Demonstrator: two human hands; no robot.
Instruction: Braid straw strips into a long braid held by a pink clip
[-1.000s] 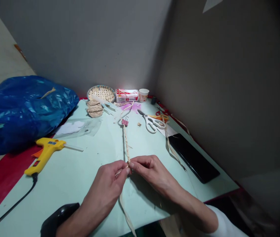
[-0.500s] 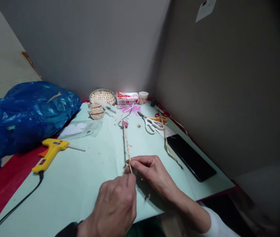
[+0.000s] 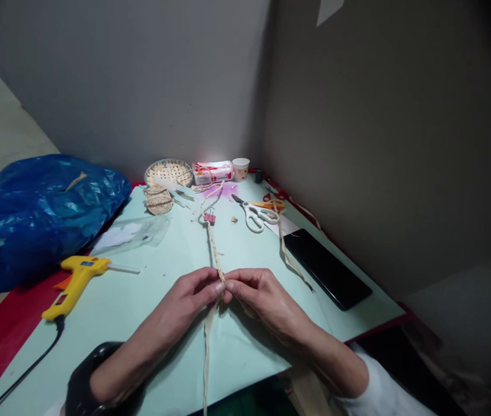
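A thin braided cord (image 3: pixel 213 245) of pale straw-like fibre runs toward me down the middle of the table. Its far part is gripped by a pink binder clip (image 3: pixel 209 218). At the near end, my left hand (image 3: pixel 197 292) pinches the cord between thumb and fingers. My right hand (image 3: pixel 252 289) pinches it at the same spot, its fingertips meeting those of the left. From beneath the hands a loose flat strand (image 3: pixel 206 358) hangs toward the table's front edge. The fingertips hide how the strands cross there.
On the left are a yellow glue gun (image 3: pixel 74 283) and a blue plastic bag (image 3: pixel 50 214). White-handled scissors (image 3: pixel 256 215) and a black phone-like slab (image 3: pixel 330 266) lie to the right. Behind stand a woven basket (image 3: pixel 168 172), a twine bundle (image 3: pixel 159 199) and a paper cup (image 3: pixel 241 169).
My left hand has moved up and forward from the strand near the table's front to meet the right hand at the braid. A loose strand now hangs below. The view has shifted slightly.
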